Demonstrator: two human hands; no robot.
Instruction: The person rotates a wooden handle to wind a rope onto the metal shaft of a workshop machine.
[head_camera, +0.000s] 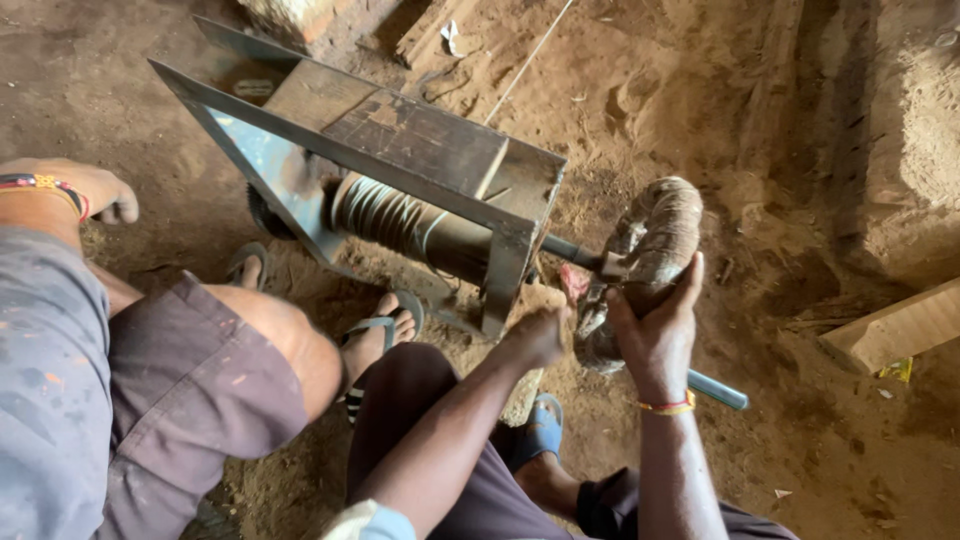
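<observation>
My right hand (655, 325) wraps around the near side of a grey-brown wound bundle of fibre (660, 225) that sits on a metal shaft (570, 250). My left hand (540, 335) is closed in a fist just left of the bundle, close to a small pinkish piece (575, 283); what it grips is hidden. The shaft comes out of a metal frame (400, 150) that carries a ribbed dark roller (385, 215). A pale blue rod (718, 390) sticks out below my right wrist.
A second person sits at the left, with a hand (100, 190) wearing a beaded band, a bent knee (290, 340) and a sandalled foot (378, 335) by the frame. My foot in a blue sandal (540, 428) rests on dirt. A wooden plank (895, 330) lies at the right.
</observation>
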